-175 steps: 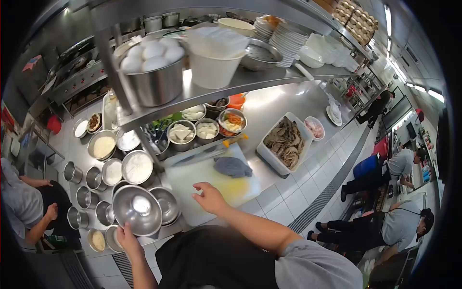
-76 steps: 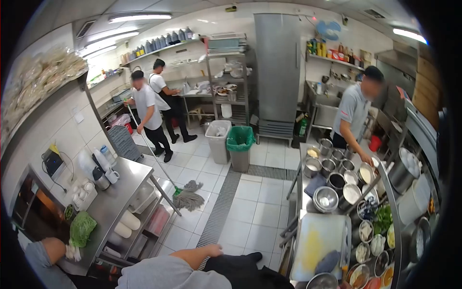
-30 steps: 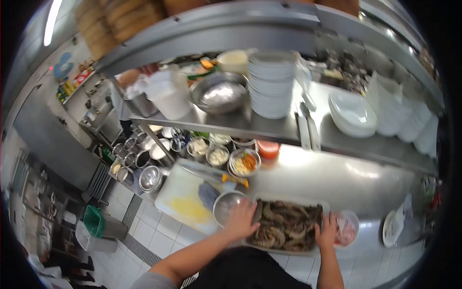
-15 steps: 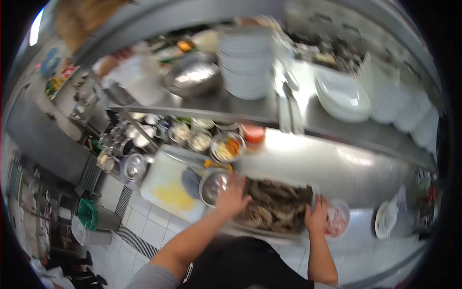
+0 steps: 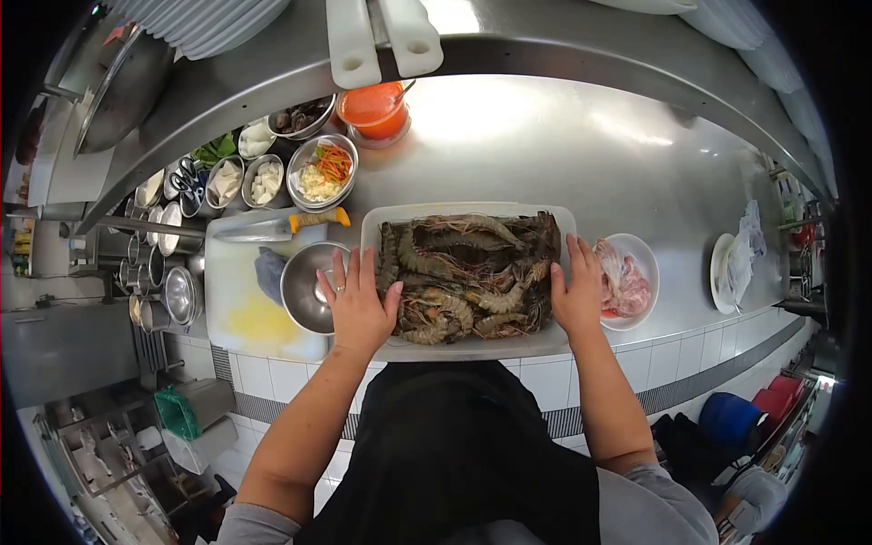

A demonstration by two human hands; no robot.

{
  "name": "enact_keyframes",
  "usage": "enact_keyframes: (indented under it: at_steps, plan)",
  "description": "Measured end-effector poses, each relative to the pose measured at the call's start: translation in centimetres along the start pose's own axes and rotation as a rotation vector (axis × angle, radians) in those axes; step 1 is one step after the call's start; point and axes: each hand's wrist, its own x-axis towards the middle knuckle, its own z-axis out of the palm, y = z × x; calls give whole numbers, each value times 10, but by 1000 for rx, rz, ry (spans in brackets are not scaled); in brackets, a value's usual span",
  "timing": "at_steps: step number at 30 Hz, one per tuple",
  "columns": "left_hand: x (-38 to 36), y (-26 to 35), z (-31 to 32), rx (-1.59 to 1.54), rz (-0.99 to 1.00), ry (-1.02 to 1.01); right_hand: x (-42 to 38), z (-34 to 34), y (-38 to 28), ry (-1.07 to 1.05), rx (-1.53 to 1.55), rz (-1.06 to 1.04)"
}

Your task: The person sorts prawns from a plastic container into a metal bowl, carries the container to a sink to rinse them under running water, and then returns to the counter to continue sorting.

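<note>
A white rectangular tray [image 5: 472,346] full of large raw prawns [image 5: 468,272] lies on the steel counter in front of me. My left hand [image 5: 357,304] rests flat on the tray's left end, fingers spread, its thumb over the prawns. On the tray's right edge my right hand [image 5: 577,291] lies with fingers extended. An empty steel bowl [image 5: 304,286] stands just left of my left hand, touching the tray.
A white cutting board [image 5: 238,313] with a yellow-handled knife [image 5: 277,227] and a grey cloth [image 5: 269,270] lies at left. Small bowls of chopped ingredients [image 5: 322,171] and an orange sauce tub [image 5: 372,107] stand behind. A bowl of pink meat [image 5: 627,282] sits right of the tray.
The view has swung from the kitchen floor back down over the counter. Both hands have come onto the ends of the prawn tray and stayed there; the steel bowl now stands beside it.
</note>
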Motion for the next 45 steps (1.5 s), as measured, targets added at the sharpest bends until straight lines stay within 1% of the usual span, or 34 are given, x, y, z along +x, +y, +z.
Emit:
enact_keyframes:
  at_steps: [3, 5, 11, 14, 20, 23, 25, 26, 28, 30, 31, 32, 33, 34, 35, 36, 37, 39, 40, 43, 45]
  plan:
    - [-1, -2, 3, -17, 25, 48, -2, -2, 0, -15, 21, 37]
    - [-1, -3, 5, -47, 12, 43, -4, -2, 0, -27, 3, 72]
    - [-1, -6, 7, -101, 25, 51, -4, -3, 0, -13, 0, 71]
    - [-2, -8, 9, -135, 22, 37, -4, -2, -1, 34, 16, 49]
    - [-4, -11, 9, -151, 18, 34, -4, -3, -1, 13, 53, 83]
    - [-2, -14, 12, -141, 10, 49, -5, 6, 9, 24, 12, 59]
    - [0, -13, 14, -150, 29, 80, -4, 13, 16, 67, -33, 3]
    - [0, -16, 18, -158, 47, 93, -3, 9, 12, 52, -54, 9]
    - [-3, -15, 15, -185, 54, 107, -4, 18, 16, 159, -105, -74]
    - [-4, -16, 15, -215, 24, 75, -6, 4, 3, 169, -59, -65]
    - [-6, -22, 22, -226, 51, 93, -11, 3, 4, 265, -73, -114]
    - [-9, -25, 29, -237, 78, 110, -17, -13, -12, 312, -79, -127]
    - [-15, -24, 27, -274, 76, 74, -30, -30, -29, 277, -68, -80]
    - [-15, -22, 21, -307, 75, 39, -45, -23, -27, 341, -70, -80]
    - [-19, -14, 7, -286, 106, 47, -61, -34, -33, 358, -68, -78]
    - [-24, -9, -1, -261, 131, 46, -81, -50, -45, 382, 10, -60]
    - [-20, -13, 5, -220, 211, 116, -103, -60, -50, 398, 91, -43]
    - [-13, -22, 17, -146, 361, 248, -151, -55, -39, 338, 116, 176]
    - [-9, -24, 18, -97, 373, 196, -179, -46, -33, 308, 137, 292]
    - [-8, -20, 3, 42, 431, 62, -280, 6, -5, 333, 2, 594]
    - [-3, -20, 7, 11, 519, 93, -364, 55, 14, 234, 65, 916]
